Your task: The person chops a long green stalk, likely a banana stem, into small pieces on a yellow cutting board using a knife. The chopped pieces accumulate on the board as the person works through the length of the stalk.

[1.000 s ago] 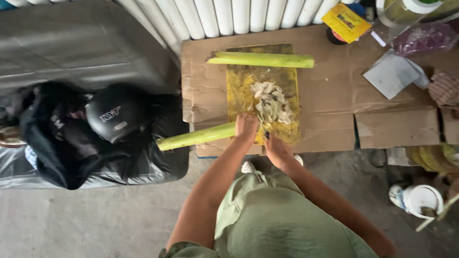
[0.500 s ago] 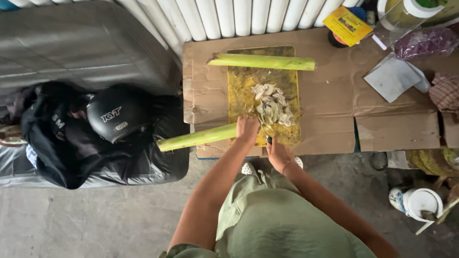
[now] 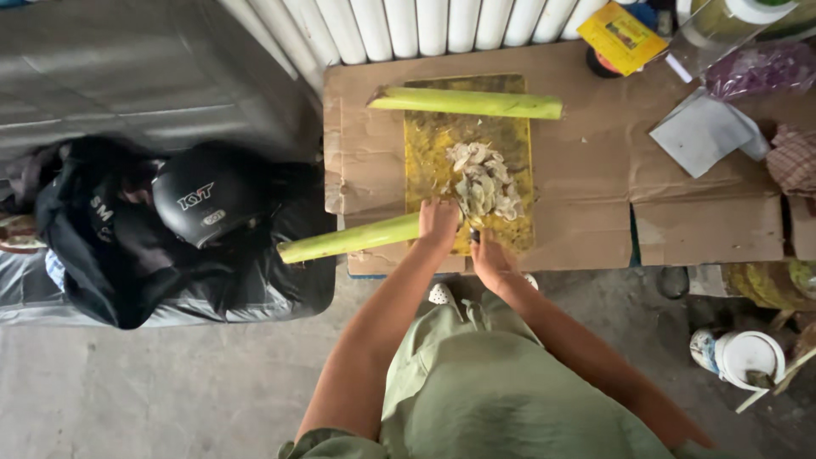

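Just below the middle of the frame I see a long pale green stalk (image 3: 353,238) lying at a slant, its near end sticking out past the left edge of the cardboard-covered tabletop (image 3: 578,183) and its other end reaching onto the yellow cutting board (image 3: 425,140). My left hand (image 3: 438,223) is closed down over that inner end of the stalk, fingers curled on it and pressing it against the board. My right hand (image 3: 493,262) sits just beside it at the board's lower edge, wrapped around a dark handle (image 3: 474,236); the blade itself I cannot make out. Right above both hands, in the middle of the board, lies a heap of pale sliced pieces (image 3: 484,180). A second green stalk (image 3: 467,102) lies crosswise along the board's upper edge, well apart from the hands. Further right on the cardboard I see a folded white paper (image 3: 705,132), and toward the upper right of the frame a yellow packet (image 3: 622,36) and a clear bag of purple bits (image 3: 761,70). Along the top runs a row of white ribs (image 3: 408,25). At the left of the frame a black helmet (image 3: 208,200) rests on a pile of dark clothing (image 3: 93,246). In the lower right, on the concrete floor (image 3: 170,391), stands a white bucket (image 3: 748,357).
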